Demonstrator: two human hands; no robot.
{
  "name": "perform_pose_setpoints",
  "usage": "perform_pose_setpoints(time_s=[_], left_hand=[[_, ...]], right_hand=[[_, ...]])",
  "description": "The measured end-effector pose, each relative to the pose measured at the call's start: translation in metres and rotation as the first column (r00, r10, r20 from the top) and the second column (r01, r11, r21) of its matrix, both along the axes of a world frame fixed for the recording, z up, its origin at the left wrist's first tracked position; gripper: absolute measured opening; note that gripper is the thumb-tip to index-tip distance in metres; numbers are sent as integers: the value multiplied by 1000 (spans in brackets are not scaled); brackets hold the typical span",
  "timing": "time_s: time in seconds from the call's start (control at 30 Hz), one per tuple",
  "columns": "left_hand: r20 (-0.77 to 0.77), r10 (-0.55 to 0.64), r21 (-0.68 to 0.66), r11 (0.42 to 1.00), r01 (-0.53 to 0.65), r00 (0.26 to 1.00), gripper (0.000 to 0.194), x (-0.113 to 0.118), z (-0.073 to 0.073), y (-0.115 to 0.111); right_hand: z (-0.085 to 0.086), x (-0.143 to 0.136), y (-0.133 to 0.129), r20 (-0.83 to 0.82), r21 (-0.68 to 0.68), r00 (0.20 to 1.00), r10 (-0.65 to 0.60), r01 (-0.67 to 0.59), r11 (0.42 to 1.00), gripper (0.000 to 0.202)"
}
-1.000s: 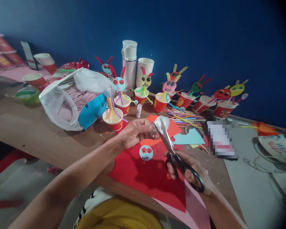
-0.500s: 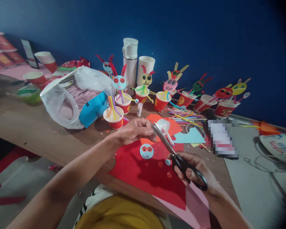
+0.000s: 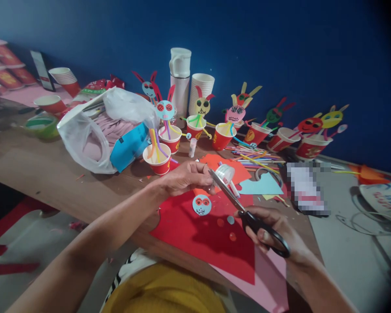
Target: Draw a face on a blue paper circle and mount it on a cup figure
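In the head view, grips black-handled scissors (image 3: 228, 190) in the right hand (image 3: 269, 226), blades together, tips at the left hand (image 3: 187, 177). Closes the left fingers in a pinch; cannot tell on what. Below, shows 1 light-blue paper face (image 3: 202, 210) on red paper (image 3: 195, 232), near 3 small discs (image 3: 232, 236).

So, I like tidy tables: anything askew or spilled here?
The plastic bag gapes open, its pink contents exposed; the pink sheet sticks out crookedly from under the red sheet. I see no spill.
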State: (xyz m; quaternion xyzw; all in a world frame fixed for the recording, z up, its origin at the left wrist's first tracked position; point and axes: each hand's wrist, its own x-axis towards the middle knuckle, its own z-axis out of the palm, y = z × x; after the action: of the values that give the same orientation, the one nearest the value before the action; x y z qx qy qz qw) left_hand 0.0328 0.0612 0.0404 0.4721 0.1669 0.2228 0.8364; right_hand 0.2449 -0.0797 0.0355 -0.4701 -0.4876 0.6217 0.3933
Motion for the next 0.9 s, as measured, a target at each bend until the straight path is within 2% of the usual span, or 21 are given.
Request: perform_pose_setpoints(time_s=[0.27,0.37,0.47,0.63,0.73,0.8,0.9], left_hand=[[-27,-3,-3,1000,3,1000,22,0,0,-1],[-38,-13,30,999,14,999,20,1,-2,-2],[-47,-11,80,997,15,999,18,2,-6,-3],[-103,74,167,984,-56,992,11,1,-10,-2],[-99,109,146,985,-94,989,11,-3,-10,1],[-75,121,108,988,-113,990,12,-5,-10,3],[-42,119,41,992,-117,992,15,-7,-9,6]], right_hand=[[-1,1,1,36,-17,999,-29,30,999,46],[-3,9,-1,121,-9,992,-27,28,1000,44],[-5,17,-5,276,12,961,-19,16,1000,43],[-5,33,-17,539,121,840,-55,-12,993,42],[-5,54,-28,666,106,745,-43,-38,994,52],[-7,73,-37,769,99,636,-69,-12,995,56],[-15,101,-47,894,71,442,-74,22,997,45]])
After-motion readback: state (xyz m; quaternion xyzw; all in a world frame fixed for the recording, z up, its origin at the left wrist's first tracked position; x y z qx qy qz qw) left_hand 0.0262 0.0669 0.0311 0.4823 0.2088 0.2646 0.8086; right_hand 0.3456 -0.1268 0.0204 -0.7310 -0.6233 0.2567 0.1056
